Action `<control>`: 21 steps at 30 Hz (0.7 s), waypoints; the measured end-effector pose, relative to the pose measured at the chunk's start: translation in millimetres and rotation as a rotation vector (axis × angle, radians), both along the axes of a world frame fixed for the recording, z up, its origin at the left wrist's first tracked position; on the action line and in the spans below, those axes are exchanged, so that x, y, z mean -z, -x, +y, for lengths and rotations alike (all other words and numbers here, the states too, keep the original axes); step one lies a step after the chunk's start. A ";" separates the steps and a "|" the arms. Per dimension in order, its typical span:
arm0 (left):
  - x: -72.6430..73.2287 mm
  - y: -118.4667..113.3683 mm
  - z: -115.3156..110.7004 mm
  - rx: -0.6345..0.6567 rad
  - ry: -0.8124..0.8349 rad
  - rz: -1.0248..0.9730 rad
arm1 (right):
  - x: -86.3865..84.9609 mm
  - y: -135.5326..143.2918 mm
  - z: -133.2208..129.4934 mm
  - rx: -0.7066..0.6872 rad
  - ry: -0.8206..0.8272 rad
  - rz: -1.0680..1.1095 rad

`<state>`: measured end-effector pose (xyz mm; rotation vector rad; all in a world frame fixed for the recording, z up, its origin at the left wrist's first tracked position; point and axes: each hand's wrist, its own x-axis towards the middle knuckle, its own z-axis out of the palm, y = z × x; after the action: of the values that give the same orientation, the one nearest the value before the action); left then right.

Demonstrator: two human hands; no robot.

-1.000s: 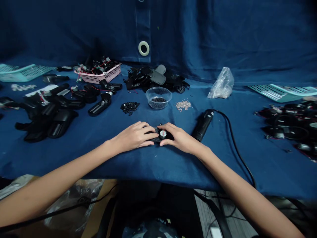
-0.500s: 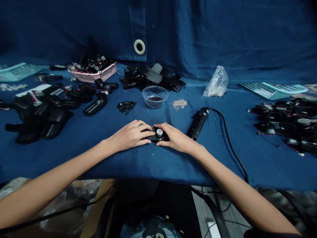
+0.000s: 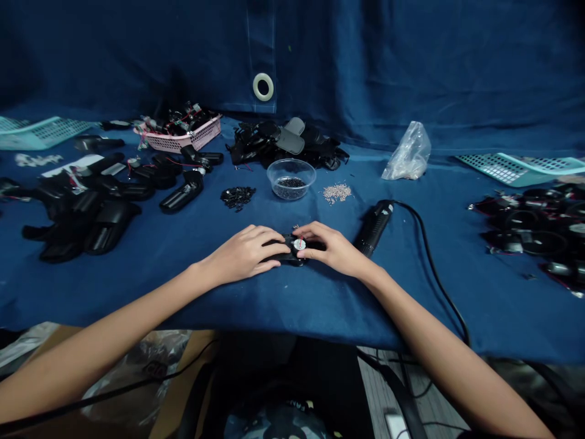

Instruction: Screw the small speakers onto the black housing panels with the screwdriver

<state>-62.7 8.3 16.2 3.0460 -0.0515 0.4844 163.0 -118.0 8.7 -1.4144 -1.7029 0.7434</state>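
Directly between them, left hand [image 3: 249,251] grips black part [image 3: 287,258], right hand [image 3: 337,251] its silvery disc [image 3: 299,244].

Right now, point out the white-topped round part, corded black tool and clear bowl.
White-topped round part [image 3: 299,244], head view: its top face.
Corded black tool [image 3: 375,227], head view: middle of its body.
Clear bowl [image 3: 275,185], head view: its left wall.

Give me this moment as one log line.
left grip: holding black housing | right grip: touching round white-faced part | black corded tool: lying on blue cloth
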 end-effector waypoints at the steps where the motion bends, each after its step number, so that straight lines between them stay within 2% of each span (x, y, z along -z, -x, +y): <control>1: 0.0 0.9 -0.5 0.002 -0.006 0.006 | -0.8 0.4 -0.3 0.002 -0.017 -0.013; 13: -13.1 1.0 2.8 0.059 -0.025 0.031 | -5.3 0.3 -0.4 -0.035 -0.057 -0.167; 21: -9.9 2.0 3.8 0.063 -0.002 0.026 | -3.0 2.8 -1.0 -0.009 -0.054 -0.127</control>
<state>-64.6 12.1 26.0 3.0410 -0.1461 0.4401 160.3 -119.0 11.7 -1.4437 -1.8143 0.6190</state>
